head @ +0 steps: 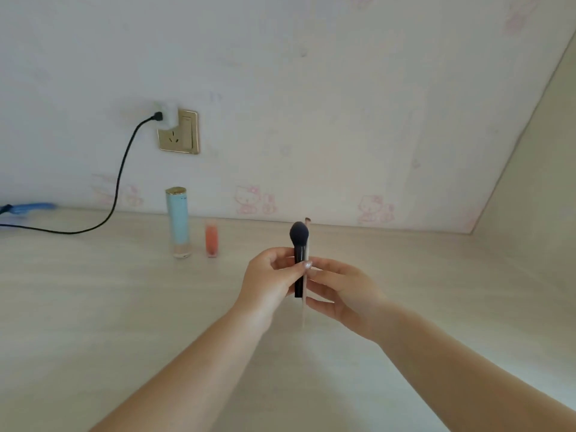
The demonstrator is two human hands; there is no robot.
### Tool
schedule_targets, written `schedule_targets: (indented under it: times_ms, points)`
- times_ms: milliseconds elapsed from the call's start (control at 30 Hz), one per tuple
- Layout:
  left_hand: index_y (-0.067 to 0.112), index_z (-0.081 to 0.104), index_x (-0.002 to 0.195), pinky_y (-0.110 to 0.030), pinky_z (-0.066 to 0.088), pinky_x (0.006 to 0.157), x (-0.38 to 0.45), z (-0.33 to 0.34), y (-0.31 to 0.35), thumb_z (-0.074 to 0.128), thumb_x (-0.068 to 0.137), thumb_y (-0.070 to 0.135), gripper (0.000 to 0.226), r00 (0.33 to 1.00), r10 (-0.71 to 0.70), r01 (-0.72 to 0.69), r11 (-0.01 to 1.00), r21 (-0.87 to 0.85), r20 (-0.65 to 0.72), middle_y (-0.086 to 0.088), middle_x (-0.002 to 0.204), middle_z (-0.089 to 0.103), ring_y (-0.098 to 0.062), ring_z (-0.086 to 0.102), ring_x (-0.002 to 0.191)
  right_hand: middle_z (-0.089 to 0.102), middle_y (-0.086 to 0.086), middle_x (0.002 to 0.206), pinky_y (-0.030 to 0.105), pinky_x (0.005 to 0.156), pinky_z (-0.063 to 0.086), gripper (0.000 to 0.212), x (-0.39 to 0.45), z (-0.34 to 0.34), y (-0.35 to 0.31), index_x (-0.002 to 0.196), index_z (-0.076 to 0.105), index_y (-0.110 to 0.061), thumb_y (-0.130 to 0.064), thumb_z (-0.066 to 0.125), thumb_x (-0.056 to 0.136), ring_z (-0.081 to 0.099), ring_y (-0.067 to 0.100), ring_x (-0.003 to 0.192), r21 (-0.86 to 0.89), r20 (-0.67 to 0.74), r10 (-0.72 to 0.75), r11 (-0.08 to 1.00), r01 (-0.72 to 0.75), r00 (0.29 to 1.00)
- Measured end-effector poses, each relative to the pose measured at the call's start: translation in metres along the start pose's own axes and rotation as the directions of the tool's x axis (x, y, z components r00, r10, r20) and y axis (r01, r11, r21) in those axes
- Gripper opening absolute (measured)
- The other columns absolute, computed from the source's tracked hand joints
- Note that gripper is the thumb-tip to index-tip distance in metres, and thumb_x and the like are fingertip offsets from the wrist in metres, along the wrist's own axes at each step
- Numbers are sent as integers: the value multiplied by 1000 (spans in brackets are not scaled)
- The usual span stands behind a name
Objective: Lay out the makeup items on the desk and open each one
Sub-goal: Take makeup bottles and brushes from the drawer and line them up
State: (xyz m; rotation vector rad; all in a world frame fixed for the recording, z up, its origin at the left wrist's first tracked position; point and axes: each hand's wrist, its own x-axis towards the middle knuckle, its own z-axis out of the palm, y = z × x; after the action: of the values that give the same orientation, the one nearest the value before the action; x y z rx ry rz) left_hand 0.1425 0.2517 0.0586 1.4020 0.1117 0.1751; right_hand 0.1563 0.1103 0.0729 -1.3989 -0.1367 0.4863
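Above the middle of the desk my left hand [270, 283] pinches a black makeup brush [299, 241] with a dark round head, held upright. A thin pale brush [306, 244] stands right beside it, and my right hand [341, 294] holds it with curled fingers. The two hands touch around the handles. Farther back, near the wall, a tall light-blue tube [177, 221] with a gold top stands upright on the desk [124, 307]. A small orange-pink bottle [212, 240] stands just right of it.
A black cable [120, 182] runs from a plug in a gold wall socket [180, 132] down across the desk's back left. A blue object [28, 208] lies at the far left edge. A side panel closes off the desk on the right.
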Motion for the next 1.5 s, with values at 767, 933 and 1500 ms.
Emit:
schedule_targets:
  times_ms: [767, 933, 1500]
  points:
    - [19, 69, 94, -23, 43, 76, 104, -64, -13, 61, 87, 22, 10, 989, 102, 9, 680, 733, -107, 0, 98, 69, -16, 61, 94, 63, 7, 99, 30, 75, 58, 21, 127, 31, 14, 103, 68, -19, -10, 60, 86, 63, 19, 79, -593, -225, -152, 805, -11, 962]
    - [20, 73, 98, -32, 48, 88, 106, -63, -7, 54, 89, 20, 22, 995, 95, -38, 474, 880, -9, -2, 98, 70, -22, 62, 96, 64, -5, 106, 22, 84, 45, 26, 126, 31, 18, 112, 67, -24, -23, 58, 87, 59, 15, 101, -860, -168, -262, 510, -11, 950]
    - [23, 67, 115, -28, 43, 95, 110, -74, -21, 62, 86, 37, 32, 989, 146, -75, 481, 873, 5, 0, 119, 64, -16, 53, 116, 60, -7, 100, 20, 74, 39, 22, 128, 23, 22, 106, 67, -32, -33, 62, 84, 55, 9, 88, -837, -170, -312, 546, 30, 935]
